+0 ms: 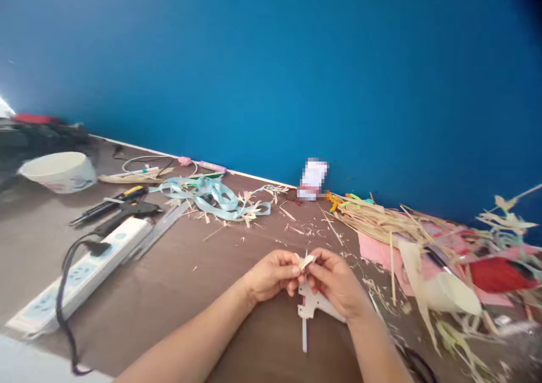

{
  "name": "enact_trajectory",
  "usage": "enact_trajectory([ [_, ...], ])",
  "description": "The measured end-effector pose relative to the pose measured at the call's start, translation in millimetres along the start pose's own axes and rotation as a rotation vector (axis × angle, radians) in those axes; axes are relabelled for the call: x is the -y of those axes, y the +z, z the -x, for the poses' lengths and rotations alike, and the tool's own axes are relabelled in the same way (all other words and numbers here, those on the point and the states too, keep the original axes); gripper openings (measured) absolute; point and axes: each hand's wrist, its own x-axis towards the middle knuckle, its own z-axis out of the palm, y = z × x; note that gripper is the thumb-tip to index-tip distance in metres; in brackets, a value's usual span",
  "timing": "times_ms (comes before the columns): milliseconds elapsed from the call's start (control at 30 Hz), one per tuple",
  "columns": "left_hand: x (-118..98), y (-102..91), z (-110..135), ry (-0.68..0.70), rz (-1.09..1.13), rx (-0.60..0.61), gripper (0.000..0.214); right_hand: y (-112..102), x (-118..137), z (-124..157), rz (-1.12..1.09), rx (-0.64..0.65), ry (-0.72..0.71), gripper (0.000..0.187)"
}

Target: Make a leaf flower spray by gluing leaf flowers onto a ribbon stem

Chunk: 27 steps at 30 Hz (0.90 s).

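I have the left hand [274, 274] and right hand [335, 278] near each other at lower centre, both pinched on a small pale husk [304, 262] between them. Under them I see a white glue gun [311, 305], its stick [304, 338] pointing down the frame; I cannot tell whether the right hand touches it. A power strip [84, 278] lies lower left, straw [381, 219] at right.

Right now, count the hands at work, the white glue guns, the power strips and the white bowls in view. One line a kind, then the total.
Hands: 2 (left hand, right hand)
White glue gun: 1
Power strip: 1
White bowl: 1
Total: 5
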Motion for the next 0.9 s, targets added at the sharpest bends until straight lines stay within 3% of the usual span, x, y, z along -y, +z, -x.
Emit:
enact_trajectory([
  [267,-0.5,-5.2,5.8,-0.200,-0.071,0.104,0.026,2.7,6.2,6.6,0.217,0.197,0.029,0.011],
  [600,-1.1,-9.6,5.0,-0.283,0.020,0.112,0.025,-1.6,5.8,6.7,0.300,0.150,-0.011,0.015],
  [900,-1.5,-7.8,1.1,-0.213,-0.050,-0.035,0.025,-2.3,6.1,3.2,0.370,0.064,-0.045,0.015],
])
